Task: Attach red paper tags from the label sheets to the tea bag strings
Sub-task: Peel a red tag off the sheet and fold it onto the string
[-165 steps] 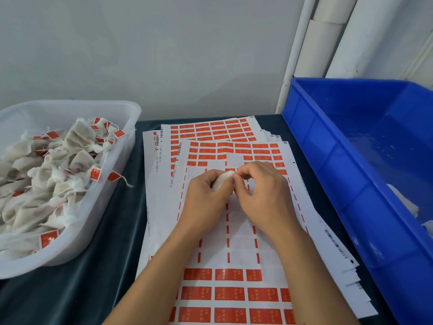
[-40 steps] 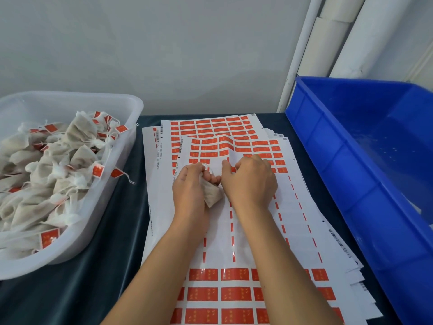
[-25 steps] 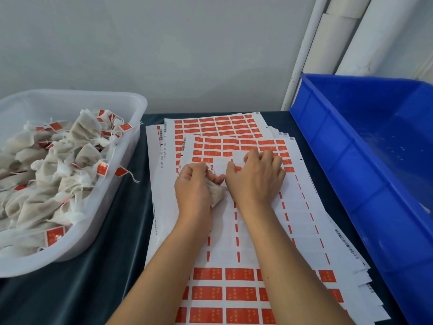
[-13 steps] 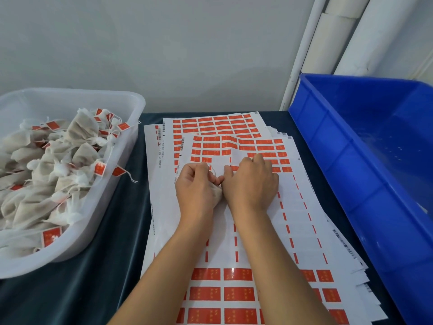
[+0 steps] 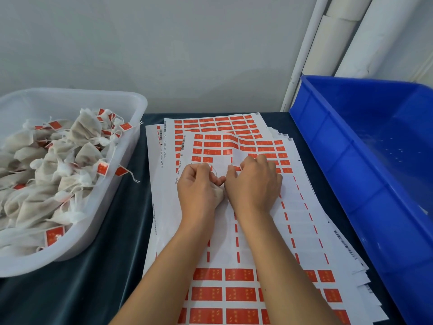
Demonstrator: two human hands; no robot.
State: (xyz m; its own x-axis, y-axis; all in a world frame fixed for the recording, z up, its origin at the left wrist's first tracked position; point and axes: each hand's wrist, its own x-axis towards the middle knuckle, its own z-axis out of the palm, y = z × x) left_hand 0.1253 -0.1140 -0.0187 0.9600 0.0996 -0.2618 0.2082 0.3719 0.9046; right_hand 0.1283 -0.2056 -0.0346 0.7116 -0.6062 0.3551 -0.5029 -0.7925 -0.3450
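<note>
Both hands meet at the centre of the top label sheet: the left hand is curled with a tea bag tucked under its palm and its string pinched near the fingertips, while the right hand lies knuckles-up with its fingers bent down onto the sheet at the edge of the remaining red tags, towards 12 o'clock. Whether the right hand already has a tag pinched cannot be told; its fingertips are hidden.

The sheet sits on a fanned stack on the dark table, its middle rows stripped and the paper rucked up just beyond the hands. At 9 o'clock a white tub holds a heap of tea bags already carrying red tags; at 3 o'clock stands a blue crate, its contents out of view.

The risk now appears to lie in the peel: lifting a tag from a loose, buckled sheet could drag the whole sheet up, tear the tag, or let its sticky face fold onto itself before the string is laid in. The thin string could also slip from the left hand's pinch.

Pale marks on the red tags are too small to read. Barcodes and a line of digits run along the sheet margins, also not legible with confidence.
</note>
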